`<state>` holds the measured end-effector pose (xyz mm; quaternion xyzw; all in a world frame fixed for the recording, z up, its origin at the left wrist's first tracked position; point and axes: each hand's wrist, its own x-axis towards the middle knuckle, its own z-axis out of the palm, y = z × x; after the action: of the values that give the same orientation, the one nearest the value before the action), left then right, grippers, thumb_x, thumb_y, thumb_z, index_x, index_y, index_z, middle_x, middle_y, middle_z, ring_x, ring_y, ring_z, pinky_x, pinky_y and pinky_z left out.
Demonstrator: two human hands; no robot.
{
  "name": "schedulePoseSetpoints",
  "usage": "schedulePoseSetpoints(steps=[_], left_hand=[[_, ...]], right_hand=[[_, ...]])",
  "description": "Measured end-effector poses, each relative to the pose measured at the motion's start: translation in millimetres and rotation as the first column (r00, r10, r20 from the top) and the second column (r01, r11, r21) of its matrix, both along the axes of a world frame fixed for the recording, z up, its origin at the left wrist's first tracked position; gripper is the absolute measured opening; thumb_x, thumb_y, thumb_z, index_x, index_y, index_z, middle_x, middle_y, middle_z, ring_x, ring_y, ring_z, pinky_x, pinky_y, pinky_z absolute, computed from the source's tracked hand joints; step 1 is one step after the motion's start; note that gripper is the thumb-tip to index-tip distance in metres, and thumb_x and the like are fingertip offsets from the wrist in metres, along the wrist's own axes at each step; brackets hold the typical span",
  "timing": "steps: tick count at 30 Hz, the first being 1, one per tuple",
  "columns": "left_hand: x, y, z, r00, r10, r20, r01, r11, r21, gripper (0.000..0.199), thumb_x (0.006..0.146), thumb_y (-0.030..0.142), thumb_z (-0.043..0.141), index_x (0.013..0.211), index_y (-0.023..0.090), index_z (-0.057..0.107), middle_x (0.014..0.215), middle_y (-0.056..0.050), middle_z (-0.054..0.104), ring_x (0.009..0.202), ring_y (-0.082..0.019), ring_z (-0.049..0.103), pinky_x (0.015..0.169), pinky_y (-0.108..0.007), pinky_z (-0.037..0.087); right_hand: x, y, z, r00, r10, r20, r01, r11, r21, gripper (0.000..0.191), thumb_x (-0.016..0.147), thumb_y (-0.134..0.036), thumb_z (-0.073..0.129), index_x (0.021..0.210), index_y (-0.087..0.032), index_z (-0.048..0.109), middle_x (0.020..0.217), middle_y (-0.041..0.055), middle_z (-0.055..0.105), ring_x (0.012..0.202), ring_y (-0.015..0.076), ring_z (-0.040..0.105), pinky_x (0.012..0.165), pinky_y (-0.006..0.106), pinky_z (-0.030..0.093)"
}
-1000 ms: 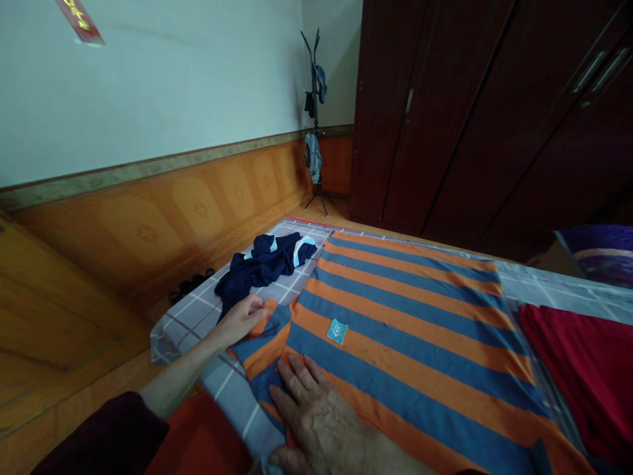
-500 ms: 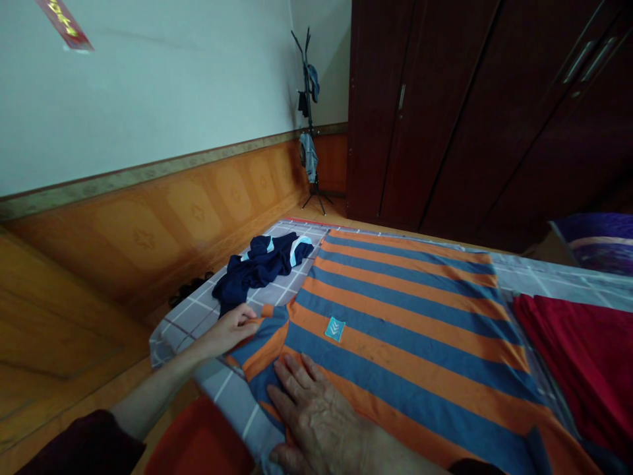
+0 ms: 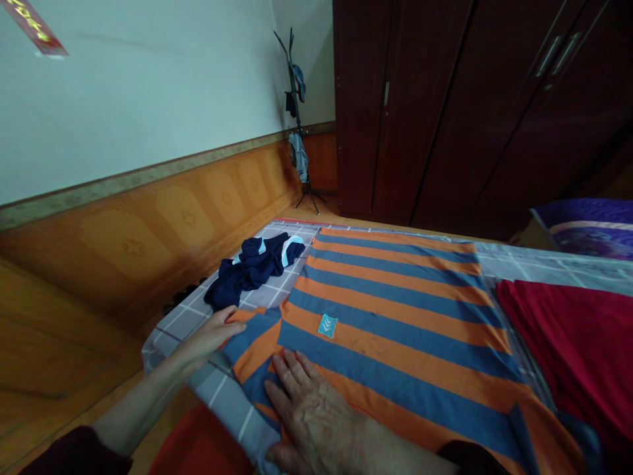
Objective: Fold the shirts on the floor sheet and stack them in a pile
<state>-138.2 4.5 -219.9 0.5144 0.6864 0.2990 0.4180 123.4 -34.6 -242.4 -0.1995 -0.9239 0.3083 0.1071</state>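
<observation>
An orange and blue striped shirt (image 3: 390, 316) lies spread over the checked bed cover, with a small turquoise patch (image 3: 327, 325) on it. My left hand (image 3: 217, 333) is closed on the edge of its sleeve at the left, thumb on top and fingers curled at the cloth. Palm down, my right hand (image 3: 311, 409) rests flat on the shirt close to the sleeve seam, fingers stretched out. Beyond my left hand lies a crumpled navy garment (image 3: 254, 267) with light blue and white trim.
Red folded cloth (image 3: 573, 343) lies on the bed at the right. The checked cover (image 3: 188, 323) ends at the left and near edges, above a red-orange object (image 3: 200, 445). A coat stand (image 3: 299, 119) and dark wardrobe (image 3: 410, 112) stand behind.
The whole view has shifted slightly, so things appear further left. My left hand still grips the sleeve and my right hand stays flat on the shirt.
</observation>
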Motion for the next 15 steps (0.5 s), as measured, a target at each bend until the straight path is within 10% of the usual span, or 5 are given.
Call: schedulePoseSetpoints(steps=[5, 9, 15], left_hand=[[22.1, 6.4, 24.3, 0.994, 0.003, 0.108, -0.013, 0.996, 0.091, 0.034, 0.063, 0.033, 0.066, 0.091, 0.018, 0.053, 0.084, 0.001, 0.062, 0.078, -0.018, 0.06, 0.069, -0.028, 0.047], [67.7, 9.7, 36.5, 0.987, -0.114, 0.11, 0.092, 0.978, 0.185, 0.031, 0.066, 0.032, 0.064, 0.092, 0.02, 0.052, 0.094, -0.001, 0.063, 0.088, -0.019, 0.06, 0.076, -0.03, 0.048], [108.8, 23.6, 20.4, 0.865, -0.448, 0.224, 0.405, 0.889, 0.214, 0.046, 0.078, 0.038, 0.061, 0.117, 0.019, 0.046, 0.112, -0.01, 0.057, 0.083, -0.017, 0.064, 0.069, -0.029, 0.05]], right_hand=[[-1.4, -1.6, -7.2, 1.0, 0.006, -0.02, -0.002, 0.978, 0.207, 0.058, 0.091, -0.05, 0.043, 0.133, -0.01, 0.045, 0.151, 0.0174, 0.025, 0.139, 0.0285, 0.021, 0.113, 0.04, 0.018], [-6.5, -3.9, -3.6, 0.999, 0.034, -0.04, -0.015, 0.913, 0.408, 0.035, 0.091, -0.044, 0.044, 0.108, -0.017, 0.058, 0.109, 0.006, 0.063, 0.1, 0.0187, 0.055, 0.088, 0.03, 0.041], [-8.9, -9.8, -14.3, 0.98, 0.161, -0.121, -0.045, 0.761, 0.647, 0.027, 0.095, -0.034, 0.035, 0.088, -0.019, 0.056, 0.078, -0.0017, 0.06, 0.068, 0.014, 0.049, 0.056, 0.03, 0.035]])
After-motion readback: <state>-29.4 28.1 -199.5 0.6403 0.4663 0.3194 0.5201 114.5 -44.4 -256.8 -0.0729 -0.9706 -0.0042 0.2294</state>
